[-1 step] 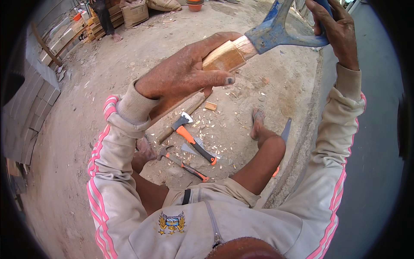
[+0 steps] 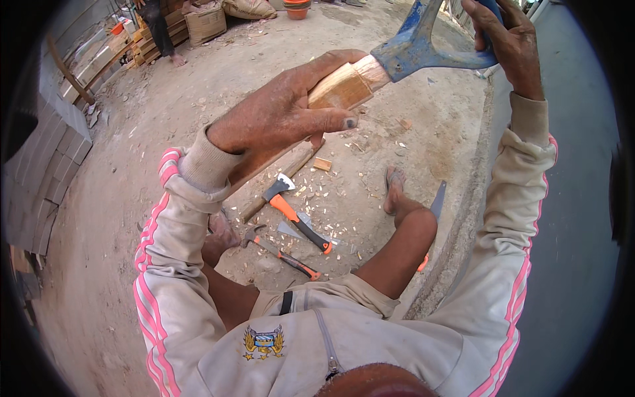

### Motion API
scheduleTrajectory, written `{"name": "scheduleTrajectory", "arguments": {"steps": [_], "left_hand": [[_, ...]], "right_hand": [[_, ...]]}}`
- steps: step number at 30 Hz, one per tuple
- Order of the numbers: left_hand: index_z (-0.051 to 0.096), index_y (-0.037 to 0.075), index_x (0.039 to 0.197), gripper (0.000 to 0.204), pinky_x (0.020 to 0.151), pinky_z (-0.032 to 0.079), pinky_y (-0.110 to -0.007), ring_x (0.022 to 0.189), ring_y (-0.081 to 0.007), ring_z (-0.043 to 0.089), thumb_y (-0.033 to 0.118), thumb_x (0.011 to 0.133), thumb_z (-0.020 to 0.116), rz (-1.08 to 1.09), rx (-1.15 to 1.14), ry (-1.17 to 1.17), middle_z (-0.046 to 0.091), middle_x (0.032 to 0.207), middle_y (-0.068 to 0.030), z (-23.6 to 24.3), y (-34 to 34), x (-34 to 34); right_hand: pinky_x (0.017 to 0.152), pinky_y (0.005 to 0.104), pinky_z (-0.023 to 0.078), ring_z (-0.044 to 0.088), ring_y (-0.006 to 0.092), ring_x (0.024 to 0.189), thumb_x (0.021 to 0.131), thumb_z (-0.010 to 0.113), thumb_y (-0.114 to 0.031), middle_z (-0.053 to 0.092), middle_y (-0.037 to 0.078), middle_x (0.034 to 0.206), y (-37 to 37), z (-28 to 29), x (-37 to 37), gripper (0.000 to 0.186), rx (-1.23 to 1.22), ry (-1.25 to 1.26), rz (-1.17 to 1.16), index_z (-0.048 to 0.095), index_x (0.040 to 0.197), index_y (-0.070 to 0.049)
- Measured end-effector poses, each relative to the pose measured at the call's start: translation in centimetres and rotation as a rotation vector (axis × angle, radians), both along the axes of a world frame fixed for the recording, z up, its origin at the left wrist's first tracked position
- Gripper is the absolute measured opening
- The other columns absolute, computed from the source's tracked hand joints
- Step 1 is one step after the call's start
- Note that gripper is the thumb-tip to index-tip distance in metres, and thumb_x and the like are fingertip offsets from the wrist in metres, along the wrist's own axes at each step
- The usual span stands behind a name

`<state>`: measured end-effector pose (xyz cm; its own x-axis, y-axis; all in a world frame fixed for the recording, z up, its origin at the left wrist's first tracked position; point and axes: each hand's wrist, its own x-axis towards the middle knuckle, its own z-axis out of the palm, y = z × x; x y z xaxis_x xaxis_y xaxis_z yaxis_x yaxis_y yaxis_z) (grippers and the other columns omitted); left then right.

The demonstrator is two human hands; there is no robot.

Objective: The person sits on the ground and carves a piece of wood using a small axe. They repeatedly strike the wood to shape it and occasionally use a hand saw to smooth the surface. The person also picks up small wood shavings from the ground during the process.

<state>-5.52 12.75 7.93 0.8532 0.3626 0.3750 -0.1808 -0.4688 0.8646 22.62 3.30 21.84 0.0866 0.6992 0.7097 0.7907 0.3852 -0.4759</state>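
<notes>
My left hand (image 2: pixel 268 112) is wrapped round a pale wooden shaft (image 2: pixel 339 88), thumb along its near side. The shaft's trimmed end sits in the socket of a worn blue D-shaped handle grip (image 2: pixel 409 51). My right hand (image 2: pixel 514 49) curls round the far right part of that grip, partly cut off by the picture's edge. Between my legs on the ground lie an orange-and-black hatchet (image 2: pixel 296 217), a claw hammer (image 2: pixel 283 255) and a round wooden pole (image 2: pixel 291 171). A saw (image 2: pixel 438 197) lies beside my right knee, which hides part of it.
Wood chips and a small wood block (image 2: pixel 322 163) lie on the dirt ground. Grey blocks (image 2: pixel 53 142) are stacked at left. At the back are a person's leg (image 2: pixel 159 28), sacks (image 2: pixel 205 25), planks and orange buckets (image 2: pixel 297 10). A grey surface (image 2: pixel 562 231) runs along the right.
The blue grip and my right hand have shifted slightly to the left. My left hand stays nearly in place on the shaft.
</notes>
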Motion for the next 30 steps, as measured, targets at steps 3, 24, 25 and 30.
{"name": "scheduleTrajectory", "arguments": {"steps": [3,24,25,30], "left_hand": [[0.034,0.009,0.151,0.074,0.060,0.057,-0.028,0.077,-0.0128,0.064,0.028,0.091,0.073,0.048,0.085,0.036,0.063,0.110,-0.0094,0.5,-0.3,0.3],[0.049,0.005,0.139,0.071,0.067,0.058,-0.029,0.075,-0.0136,0.067,0.034,0.083,0.081,0.613,0.264,0.164,0.065,0.088,-0.0066,0.5,2.1,-10.1],[0.053,0.005,0.132,0.063,0.067,0.055,-0.029,0.074,-0.0130,0.065,0.035,0.084,0.080,0.656,0.245,0.206,0.065,0.085,-0.0056,0.1,1.4,-10.9],[0.064,0.002,0.112,0.042,0.067,0.045,-0.029,0.071,-0.0109,0.058,0.035,0.089,0.076,0.895,0.261,0.190,0.063,0.077,-0.0022,-0.2,2.4,-15.2]], "right_hand": [[0.059,0.0192,0.048,0.059,0.0055,0.072,0.088,0.072,-0.017,0.066,0.000,0.089,1.1,-0.6,1.9,0.041,0.067,0.013,-0.008,0.064,0.126,-0.004],[0.050,0.0296,0.047,0.056,0.0123,0.052,0.076,0.074,-0.023,0.060,0.004,0.069,4.9,-29.8,16.3,0.043,-0.501,0.436,-0.271,0.065,0.111,0.001],[0.051,0.0306,0.047,0.058,0.0129,0.053,0.075,0.073,-0.022,0.061,0.005,0.070,4.9,-34.7,15.5,0.044,-0.581,0.483,-0.263,0.065,0.111,0.001],[0.090,0.0460,0.051,0.066,0.0363,0.106,0.076,0.068,-0.023,0.068,0.021,0.110,7.7,-48.6,8.6,0.049,-0.868,0.054,-0.418,0.062,0.121,-0.005]]}}
